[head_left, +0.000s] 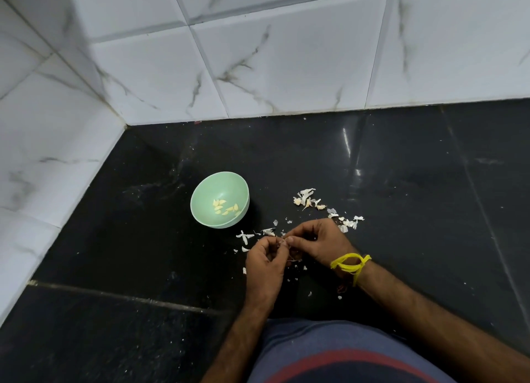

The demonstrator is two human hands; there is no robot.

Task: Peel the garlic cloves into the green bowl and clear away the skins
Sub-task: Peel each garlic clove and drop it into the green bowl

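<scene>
A green bowl (200,207) stands on the black counter and holds several peeled garlic cloves (225,207). Just to its lower right, my left hand (265,260) and my right hand (317,243) meet fingertip to fingertip, both pinching a small garlic clove (284,241) that is mostly hidden between the fingers. A thin strip of skin hangs below it. White garlic skins (308,199) lie in a loose pile right of the bowl, with more skins (348,222) behind my right hand and scraps (246,236) by my left.
The black stone counter (415,167) runs to a white marble-tiled wall (286,53) at the back and left, forming a corner behind the bowl. A yellow thread band (351,263) circles my right wrist. Tiny skin flecks dot the counter near my body.
</scene>
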